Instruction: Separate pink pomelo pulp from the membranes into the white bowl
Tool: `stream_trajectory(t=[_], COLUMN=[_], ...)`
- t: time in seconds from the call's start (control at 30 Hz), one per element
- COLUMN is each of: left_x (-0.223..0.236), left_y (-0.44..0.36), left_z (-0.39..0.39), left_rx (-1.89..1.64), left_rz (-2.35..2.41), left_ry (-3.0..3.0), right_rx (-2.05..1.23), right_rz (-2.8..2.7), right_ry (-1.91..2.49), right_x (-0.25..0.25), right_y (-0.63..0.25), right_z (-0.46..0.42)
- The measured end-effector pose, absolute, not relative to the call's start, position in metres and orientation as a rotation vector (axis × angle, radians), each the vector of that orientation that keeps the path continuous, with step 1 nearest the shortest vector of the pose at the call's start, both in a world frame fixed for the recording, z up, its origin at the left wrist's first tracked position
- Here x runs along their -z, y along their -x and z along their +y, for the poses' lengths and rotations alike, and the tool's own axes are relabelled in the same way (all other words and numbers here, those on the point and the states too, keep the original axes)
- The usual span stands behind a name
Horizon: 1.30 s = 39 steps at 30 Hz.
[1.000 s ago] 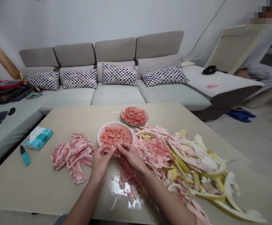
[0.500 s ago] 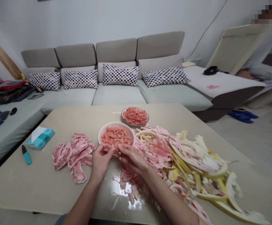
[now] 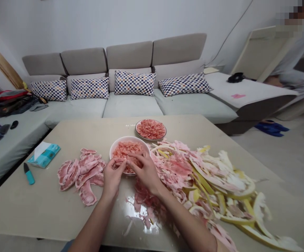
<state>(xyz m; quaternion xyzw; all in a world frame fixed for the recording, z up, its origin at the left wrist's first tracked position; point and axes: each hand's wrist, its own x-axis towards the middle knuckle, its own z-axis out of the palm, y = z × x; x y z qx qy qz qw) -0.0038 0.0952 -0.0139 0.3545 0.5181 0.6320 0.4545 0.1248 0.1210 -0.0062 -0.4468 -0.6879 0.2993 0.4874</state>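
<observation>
Over the near rim of a white bowl [image 3: 111, 154] filled with loose pink pomelo flesh [image 3: 128, 148], my two hands meet with fingertips together. My left hand [image 3: 113, 175] is closed in a pinch on a small pink piece of pomelo, mostly hidden by the fingers. My right hand [image 3: 146, 171] pinches at the same piece, its thumb against the left fingertips and its other fingers bent over the bowl. To the left lie several unpeeled pomelo segments [image 3: 89, 168]. A heap of torn membranes and yellow-white peel [image 3: 206, 182] spreads to the right.
Behind the bowl stands a dark-rimmed plate [image 3: 135, 130] heaped with pomelo flesh. At the table's left are a tissue pack [image 3: 45, 155] and a small teal-handled knife [image 3: 29, 175]. A sofa [image 3: 131, 105] lines the far side; a person [image 3: 290, 63] is at the upper right.
My right hand has turned and moved slightly up and left, its fingers now reaching over the bowl. The left hand stays nearly in place.
</observation>
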Motion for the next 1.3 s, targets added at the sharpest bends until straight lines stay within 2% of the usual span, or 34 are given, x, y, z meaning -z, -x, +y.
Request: stream_trajectory(t=[0.63,0.7,0.9,1.13,1.3], left_x=[0.021,0.022,0.023,0.02,0.017], left_y=[0.006,0.007,0.006,0.005,0.008], left_z=[0.094,0.094,0.094,0.093,0.089], left_rx=[-1.55,-1.551,-1.555,-1.543,-1.482], left_rz=[1.226,1.221,1.22,1.216,1.202], left_ry=[-0.847,-0.837,-0.803,-0.797,-0.886], right_rx=[-1.456,-1.421,-0.876,-1.131,-1.173], right_rz=[-1.362,-1.378,-1.706,-1.662,-1.626], right_ry=[1.043,1.061,1.065,0.985,0.977], right_x=[0.01,0.012,0.009,0.005,0.011], right_y=[-0.138,-0.141,-0.146,-0.137,-0.137], right_z=[0.133,0.135,0.134,0.127,0.128])
